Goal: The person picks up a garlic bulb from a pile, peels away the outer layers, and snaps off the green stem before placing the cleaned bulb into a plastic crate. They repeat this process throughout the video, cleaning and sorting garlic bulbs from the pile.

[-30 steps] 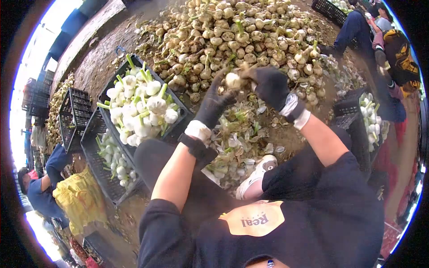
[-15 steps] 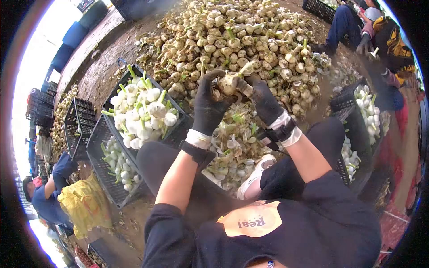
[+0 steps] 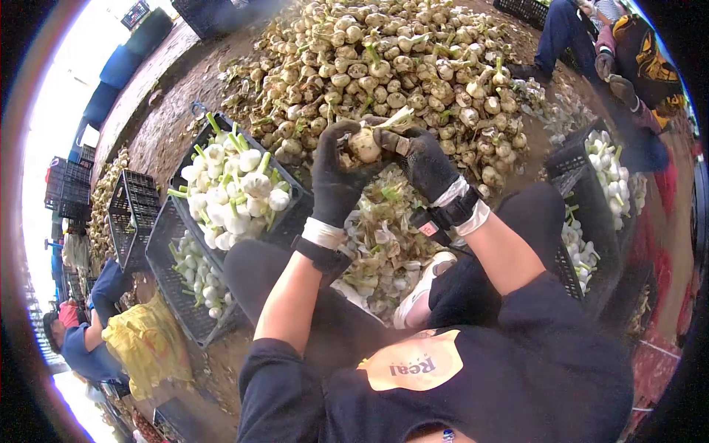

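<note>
Crates (image 3: 166,269) of pale garlic (image 3: 233,192) are flanking both sides, a heap (image 3: 399,66) is blocking the front, and the left hand (image 3: 338,173) and right hand (image 3: 427,168) are gripping one bulb (image 3: 365,146) above loose skins (image 3: 388,236), open ground (image 3: 177,111) lying past the left crates' edge.

The dark shirt (image 3: 509,369) I see from far away has short sleeves (image 3: 277,373) and a peach patch (image 3: 412,362) — it says "Real" in dark letters. Past the patch are dark pants (image 3: 476,295) and white shoes (image 3: 425,290). Even farther past the patch, the left hand (image 3: 336,173) and right hand (image 3: 428,166) wear dark gloves (image 3: 334,196) with white cuffs (image 3: 323,232). A black strap (image 3: 322,256) goes by each cuff — the right one has a small black box (image 3: 430,225) with red on it.
</note>
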Demonstrator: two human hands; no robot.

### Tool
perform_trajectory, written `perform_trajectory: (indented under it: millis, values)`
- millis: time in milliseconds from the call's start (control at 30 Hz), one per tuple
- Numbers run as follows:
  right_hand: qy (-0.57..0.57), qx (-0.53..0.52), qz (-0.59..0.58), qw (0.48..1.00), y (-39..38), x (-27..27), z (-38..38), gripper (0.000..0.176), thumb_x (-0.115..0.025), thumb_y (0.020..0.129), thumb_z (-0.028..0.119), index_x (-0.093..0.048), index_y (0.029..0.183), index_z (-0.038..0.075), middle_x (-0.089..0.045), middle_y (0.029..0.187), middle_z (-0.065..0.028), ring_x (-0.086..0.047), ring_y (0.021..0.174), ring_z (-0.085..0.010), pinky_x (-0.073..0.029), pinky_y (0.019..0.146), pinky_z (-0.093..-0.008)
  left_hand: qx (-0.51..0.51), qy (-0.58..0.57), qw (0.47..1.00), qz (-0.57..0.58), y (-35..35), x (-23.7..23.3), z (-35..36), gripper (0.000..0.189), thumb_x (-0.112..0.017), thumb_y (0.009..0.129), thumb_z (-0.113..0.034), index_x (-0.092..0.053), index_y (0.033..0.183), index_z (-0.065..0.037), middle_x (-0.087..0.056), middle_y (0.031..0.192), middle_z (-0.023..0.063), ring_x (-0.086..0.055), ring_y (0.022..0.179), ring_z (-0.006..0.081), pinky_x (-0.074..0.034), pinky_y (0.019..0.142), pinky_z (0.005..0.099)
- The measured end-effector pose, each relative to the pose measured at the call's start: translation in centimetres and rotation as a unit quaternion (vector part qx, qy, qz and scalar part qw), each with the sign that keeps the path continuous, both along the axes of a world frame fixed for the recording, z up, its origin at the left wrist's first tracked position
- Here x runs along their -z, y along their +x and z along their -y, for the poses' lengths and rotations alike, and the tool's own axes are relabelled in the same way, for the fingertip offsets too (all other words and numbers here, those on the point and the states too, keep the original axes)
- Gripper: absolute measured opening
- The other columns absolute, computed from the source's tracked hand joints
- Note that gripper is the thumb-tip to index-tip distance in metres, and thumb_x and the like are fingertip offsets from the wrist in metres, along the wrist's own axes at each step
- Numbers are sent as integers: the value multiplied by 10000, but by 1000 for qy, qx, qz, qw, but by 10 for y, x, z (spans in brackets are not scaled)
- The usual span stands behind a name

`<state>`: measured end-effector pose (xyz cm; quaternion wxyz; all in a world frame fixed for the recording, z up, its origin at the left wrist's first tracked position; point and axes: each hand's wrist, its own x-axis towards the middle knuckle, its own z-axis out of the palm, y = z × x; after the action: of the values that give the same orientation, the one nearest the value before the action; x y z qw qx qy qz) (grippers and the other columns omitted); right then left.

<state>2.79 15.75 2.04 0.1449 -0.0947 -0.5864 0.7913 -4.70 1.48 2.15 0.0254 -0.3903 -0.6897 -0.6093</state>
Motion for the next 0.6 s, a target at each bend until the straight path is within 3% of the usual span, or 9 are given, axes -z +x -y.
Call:
perform_trajectory:
  millis: [33, 133, 200, 300, 333, 433, 533, 567, 600]
  values:
    - [90, -12, -26, 996, -2, 5, -4, 352, -608, 939, 294, -653, 1114, -8, -680, 968, -33, -605, 858, -92, -490, 778, -265, -10, 4, 1000, 3, -4, 4, 1, 672, -864, 620, -31, -504, 1186, -68, -563, 1142, 57, -555, 1043, 176, -464, 907, 309]
    - [82, -48, -23, 995, 6, 2, -1, 398, -601, 942, 315, -628, 1172, -9, -674, 1020, -38, -611, 901, -110, -488, 829, -283, 22, 83, 992, 88, -4, 13, 4, 682, -869, 622, -50, -507, 1200, -77, -568, 1142, 69, -553, 1043, 182, -466, 901, 311]
    - [34, -90, -66, 993, 1, 0, 1, 381, -603, 937, 311, -634, 1155, 0, -672, 1020, -37, -606, 898, -118, -487, 822, -289, -56, -21, 998, 21, -2, 11, 8, 673, -868, 633, -77, -512, 1205, -85, -578, 1131, 87, -558, 1050, 206, -471, 891, 332]
    - [223, -13, -52, 973, -6, 22, -2, 293, -579, 919, 169, -637, 1165, 21, -673, 1109, -130, -639, 970, -207, -500, 832, -349, -66, -35, 996, -41, -1, 14, 11, 695, -860, 649, -111, -501, 1243, -89, -582, 1160, 97, -563, 1067, 236, -469, 908, 361]
    - [217, -17, -63, 974, -9, 38, -6, 270, -608, 913, 144, -644, 1153, 25, -674, 1111, -114, -636, 973, -202, -502, 813, -321, -75, -57, 994, -49, 1, 8, 11, 714, -865, 644, -116, -493, 1253, -78, -572, 1165, 88, -559, 1070, 222, -466, 913, 345]
    - [123, 42, -9, 991, -9, 28, 4, 218, -638, 922, 193, -662, 1053, 21, -668, 952, -32, -548, 841, -116, -473, 751, -303, 0, -3, 993, 117, -4, 22, 17, 607, -786, 741, -93, -481, 1266, -65, -533, 1189, 54, -536, 1073, 167, -487, 862, 306]
    - [42, 24, -44, 998, -9, 26, 13, 209, -624, 924, 190, -674, 1054, 34, -681, 962, -56, -581, 868, -131, -474, 771, -315, 87, 109, 921, 365, 11, -6, 18, 447, -601, 926, -147, -417, 1322, -47, -483, 1264, 85, -537, 1109, 186, -490, 886, 311]
    - [43, 23, -44, 998, -11, 30, 14, 209, -624, 924, 190, -674, 1054, 34, -681, 962, -56, -581, 868, -131, -474, 771, -315, 87, 110, 921, 364, 8, 1, 18, 447, -601, 926, -147, -417, 1322, -47, -483, 1264, 85, -537, 1109, 186, -490, 886, 311]
    - [154, 88, -88, 980, -12, 30, 17, 210, -626, 911, 185, -671, 1049, 34, -683, 959, -87, -610, 869, -183, -483, 768, -334, 117, 121, 910, 380, 1, 16, 19, 424, -562, 954, -208, -420, 1319, -47, -489, 1265, 93, -551, 1091, 189, -488, 893, 323]
